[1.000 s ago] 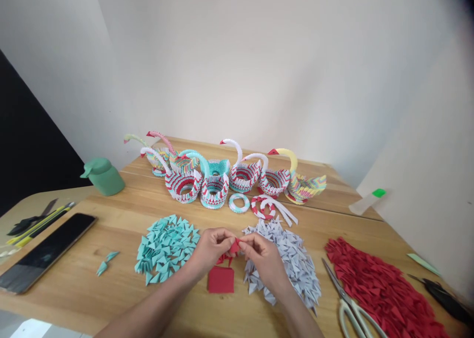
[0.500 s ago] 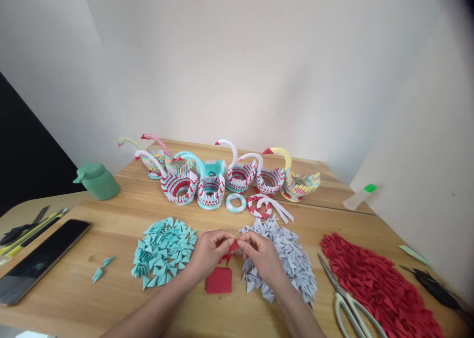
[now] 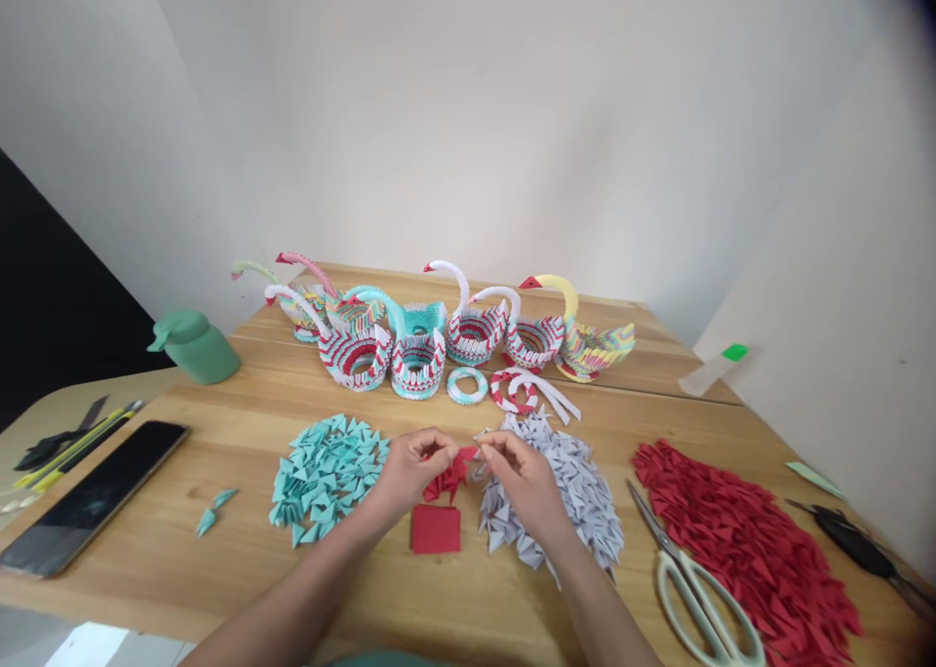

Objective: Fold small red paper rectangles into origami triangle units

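both hands meet over the near middle of the wooden table (image 3: pixel 219 589). the left hand (image 3: pixel 406 472) pinches a small cluster of joined red folded paper pieces (image 3: pixel 448 472) between thumb and fingertips, and the right hand (image 3: pixel 523 482) has its fingertips closed narrowly at the cluster's right edge; what it grips there is too small to tell. just near of the cluster lies a red paper square (image 3: pixel 436 529). a pile of teal triangles (image 3: pixel 326 472) sits to the left, a pile of white triangles (image 3: pixel 563 496) under the right hand, red triangles (image 3: pixel 738 540) and scissors (image 3: pixel 691 584) further right. paper swans (image 3: pixel 439 331) line the far side.
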`<state>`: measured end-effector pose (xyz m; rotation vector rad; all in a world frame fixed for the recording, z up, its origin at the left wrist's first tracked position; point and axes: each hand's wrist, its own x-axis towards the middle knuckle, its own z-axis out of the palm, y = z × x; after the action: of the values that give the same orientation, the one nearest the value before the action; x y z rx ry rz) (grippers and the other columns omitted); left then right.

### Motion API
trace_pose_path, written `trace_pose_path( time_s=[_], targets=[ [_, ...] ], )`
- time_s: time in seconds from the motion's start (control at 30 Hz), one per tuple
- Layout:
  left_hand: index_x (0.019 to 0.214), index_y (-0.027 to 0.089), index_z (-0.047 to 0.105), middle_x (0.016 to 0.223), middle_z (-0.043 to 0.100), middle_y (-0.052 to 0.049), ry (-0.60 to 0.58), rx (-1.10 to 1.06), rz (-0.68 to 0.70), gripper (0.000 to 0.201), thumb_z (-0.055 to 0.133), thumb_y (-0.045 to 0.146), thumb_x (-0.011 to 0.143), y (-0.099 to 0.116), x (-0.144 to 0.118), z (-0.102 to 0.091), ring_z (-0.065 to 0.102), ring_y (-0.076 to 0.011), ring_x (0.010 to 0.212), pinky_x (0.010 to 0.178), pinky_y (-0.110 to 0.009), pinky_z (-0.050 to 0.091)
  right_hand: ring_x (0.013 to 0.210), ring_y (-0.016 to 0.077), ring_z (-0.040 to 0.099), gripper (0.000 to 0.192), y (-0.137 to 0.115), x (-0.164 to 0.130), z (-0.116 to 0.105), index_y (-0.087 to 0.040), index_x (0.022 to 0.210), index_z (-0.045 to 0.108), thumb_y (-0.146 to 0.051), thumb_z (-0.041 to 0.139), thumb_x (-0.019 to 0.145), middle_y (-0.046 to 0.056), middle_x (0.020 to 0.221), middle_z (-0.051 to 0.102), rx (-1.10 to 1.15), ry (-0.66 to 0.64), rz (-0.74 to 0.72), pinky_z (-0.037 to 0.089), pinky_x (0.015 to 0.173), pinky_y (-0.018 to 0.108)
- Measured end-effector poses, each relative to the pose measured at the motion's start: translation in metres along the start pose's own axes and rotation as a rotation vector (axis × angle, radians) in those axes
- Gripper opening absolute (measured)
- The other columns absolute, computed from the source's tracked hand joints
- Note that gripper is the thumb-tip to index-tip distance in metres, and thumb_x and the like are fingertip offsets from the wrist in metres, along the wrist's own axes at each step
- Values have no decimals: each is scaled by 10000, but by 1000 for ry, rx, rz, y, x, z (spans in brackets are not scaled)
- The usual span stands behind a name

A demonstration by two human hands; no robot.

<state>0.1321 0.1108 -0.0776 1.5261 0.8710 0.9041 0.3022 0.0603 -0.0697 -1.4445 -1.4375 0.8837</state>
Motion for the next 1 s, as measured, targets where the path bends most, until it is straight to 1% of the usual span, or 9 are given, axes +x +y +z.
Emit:
trace_pose_path(
  time_s=[0.07, 0.13, 0.23, 0.33, 0.4, 0.5, 0.7, 0.83, 1.0],
  targets=[
    [646, 139, 589, 565, 552, 8, 28, -154, -78, 239, 622, 356, 741, 1, 0, 0, 467, -105, 523, 537, -214, 369, 667, 160, 593, 243, 0, 0, 0, -188, 946, 621, -388, 520, 852, 10, 758, 621, 120, 14, 49, 453, 637, 257],
    [644, 137, 585, 570, 543, 15, 58, -238, -97, 261, 651, 378, 720, 3, 0, 1, 460, -99, 533, 543, -209, 368, 669, 157, 582, 287, 0, 0, 3, -181, 957, 622, -427, 516, 856, 4, 730, 606, 168, -53, 50, 445, 631, 254],
    [646, 131, 601, 570, 529, 21, 75, -277, -99, 278, 671, 393, 710, 4, -1, 2, 450, -93, 541, 544, -202, 360, 590, 122, 493, 243, 3, -3, 12, -174, 782, 608, -410, 569, 828, -33, 628, 524, 114, -147, 13, 380, 554, 223],
    [651, 124, 610, 567, 533, 17, 71, -270, -112, 296, 672, 408, 708, 1, -1, 4, 450, -95, 539, 545, -208, 363, 543, 102, 423, 265, 8, -3, 17, -175, 636, 534, -363, 587, 816, -51, 571, 463, 41, -72, 6, 334, 520, 216],
    [650, 121, 610, 564, 535, 15, 75, -238, -111, 299, 679, 408, 698, -3, 0, 6, 446, -95, 535, 544, -211, 363, 553, 111, 448, 268, 10, -3, 15, -175, 651, 545, -367, 557, 838, -41, 578, 496, 54, -17, 24, 356, 541, 226],
    [655, 119, 610, 574, 542, 9, 66, -187, -102, 294, 679, 402, 695, -11, 1, 7, 445, -99, 540, 539, -212, 359, 584, 135, 506, 271, 11, -1, 9, -170, 719, 591, -402, 540, 850, -16, 606, 560, 78, 8, 44, 393, 575, 247],
    [662, 125, 589, 564, 520, 18, 25, -203, -99, 290, 656, 401, 719, -13, 0, 9, 417, -87, 519, 517, -204, 339, 592, 138, 522, 300, 8, 0, 7, -172, 746, 589, -444, 529, 855, -14, 625, 565, 128, -41, 43, 397, 575, 246],
    [641, 129, 584, 552, 508, 23, -37, -164, -84, 279, 646, 386, 731, -9, -2, 11, 398, -85, 511, 516, -203, 335, 544, 113, 474, 314, 10, 0, 9, -177, 666, 543, -434, 561, 845, -38, 575, 515, 153, -63, 35, 357, 535, 228],
    [658, 135, 580, 592, 535, 11, -66, -155, -83, 283, 613, 396, 762, -8, -4, 12, 423, -97, 547, 562, -214, 360, 556, 128, 518, 403, 8, 0, 7, -174, 639, 535, -466, 453, 904, -9, 588, 560, 219, -53, 66, 403, 573, 248]
  ],
)
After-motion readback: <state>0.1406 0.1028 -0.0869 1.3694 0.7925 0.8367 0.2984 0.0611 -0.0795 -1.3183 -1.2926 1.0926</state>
